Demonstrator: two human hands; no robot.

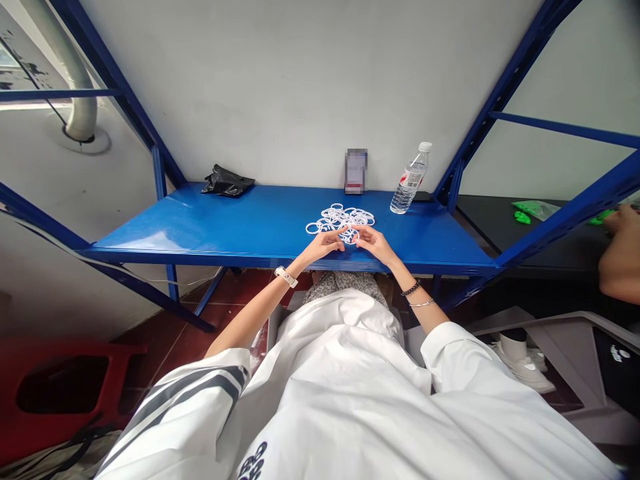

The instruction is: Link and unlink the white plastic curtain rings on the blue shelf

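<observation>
Near the front edge of the blue table [240, 220], my left hand [324, 247] and my right hand [376, 245] meet around a small white ring-shaped piece [352, 236]. Fingers of both hands are closed on it, one hand at each side. It looks like plastic, with fine parts inside the ring that are too small to make out. Just beyond my fingertips lies a loose pile of similar white rings [340, 215], overlapping one another on the tabletop. My fingertips hide part of the held piece and the pile's near edge.
A phone [355, 172] leans against the wall, with a water bottle [411, 179] to its right. A crumpled black bag [227, 181] lies at the back left. Blue frame posts flank the table. At far right, another person's hand [625, 220] is near green pieces [523, 217].
</observation>
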